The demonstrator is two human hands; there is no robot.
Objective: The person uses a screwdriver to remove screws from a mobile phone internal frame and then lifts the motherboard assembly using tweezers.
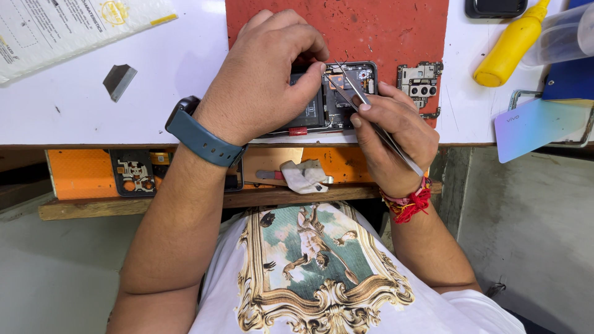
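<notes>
red mat (396, 31) on the white bench carries an opened phone (334, 99), back cover off, insides bare. left hand (263, 77) curls over its left half, fingers pinching the frame to steady it. right hand (390, 133) grips thin metal tweezers (371, 117), tips resting inside near the top. looks like the step is picking at a small part or connector; the next move would call for a steady, light lift. whether the tips hold anything i cannot tell, and most of the phone is hidden under the left hand. a camera module plate (419, 80) lies just beside it
</notes>
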